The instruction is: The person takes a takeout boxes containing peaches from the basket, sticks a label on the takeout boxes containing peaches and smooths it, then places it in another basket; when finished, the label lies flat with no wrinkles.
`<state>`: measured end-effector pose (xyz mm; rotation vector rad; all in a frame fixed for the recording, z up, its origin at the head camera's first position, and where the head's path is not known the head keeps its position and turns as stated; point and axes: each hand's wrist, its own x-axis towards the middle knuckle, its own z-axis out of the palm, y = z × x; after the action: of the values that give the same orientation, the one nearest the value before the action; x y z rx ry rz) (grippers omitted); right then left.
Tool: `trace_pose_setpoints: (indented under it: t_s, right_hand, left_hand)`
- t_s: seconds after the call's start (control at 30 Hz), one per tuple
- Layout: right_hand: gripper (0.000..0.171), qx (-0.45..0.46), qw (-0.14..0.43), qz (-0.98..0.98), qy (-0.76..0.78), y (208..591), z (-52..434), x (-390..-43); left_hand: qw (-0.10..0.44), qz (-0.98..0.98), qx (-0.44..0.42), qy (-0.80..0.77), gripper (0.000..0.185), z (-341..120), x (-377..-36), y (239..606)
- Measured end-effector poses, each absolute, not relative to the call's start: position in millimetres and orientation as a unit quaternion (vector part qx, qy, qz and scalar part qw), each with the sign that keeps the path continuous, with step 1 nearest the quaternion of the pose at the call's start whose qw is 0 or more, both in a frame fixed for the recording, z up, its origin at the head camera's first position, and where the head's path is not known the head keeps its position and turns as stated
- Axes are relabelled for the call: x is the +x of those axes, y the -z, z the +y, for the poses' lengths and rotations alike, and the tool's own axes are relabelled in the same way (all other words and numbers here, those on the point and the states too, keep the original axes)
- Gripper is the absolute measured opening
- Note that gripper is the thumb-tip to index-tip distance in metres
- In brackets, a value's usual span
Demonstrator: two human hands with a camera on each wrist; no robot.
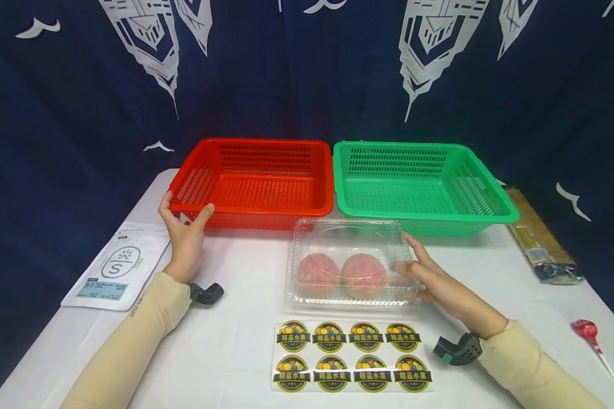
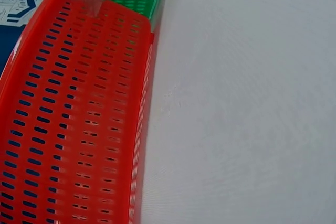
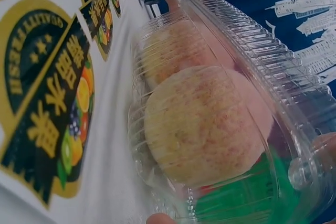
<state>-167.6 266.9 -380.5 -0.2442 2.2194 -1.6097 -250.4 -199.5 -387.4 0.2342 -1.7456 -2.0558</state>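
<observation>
Clear clamshell box (image 1: 350,262) lies on the white surface (image 1: 235,352), just in front of the seam between the red basket (image 1: 256,182) and the green basket (image 1: 419,184), with the sticker sheet (image 1: 352,357) just before it. Inside sit two pink fruits (image 3: 202,124) side by side, seen through the ribbed lid. Right hand (image 1: 440,284) holds the box at its right end: fingers lie along the top edge and a thumb tip shows beneath, a narrow pinch on thin plastic. Left hand (image 1: 184,233) grips the red basket's front left corner, thumb over the rim, fingers curled round the outside. Judgement: the box wall is flimsy, so pressure should stay light and spread along the rim, the box kept level so the fruits do not roll, and the lid seam checked for closure before any sticker goes on.
</observation>
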Motion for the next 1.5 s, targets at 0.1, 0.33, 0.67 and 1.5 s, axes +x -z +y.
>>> trace_pose_setpoints:
  t_s: [0.1,0.33,0.67,1.5]
  right_hand:
    - [0.097,-0.080,0.188,0.798,0.567,381,266,-168]
    - [0.095,-0.075,0.157,0.815,0.552,384,265,-168]
    - [0.076,-0.089,0.035,0.847,0.522,389,264,-163]
    - [0.049,-0.312,-0.159,0.818,0.456,348,245,-146]
  left_hand:
    - [0.221,-0.633,0.088,0.737,0.090,-199,-249,386]
    - [0.218,-0.652,0.091,0.721,0.091,-200,-247,384]
    - [0.286,-0.726,0.090,0.619,0.088,-197,-247,382]
    - [0.128,-0.818,-0.324,0.457,0.042,-168,-202,332]
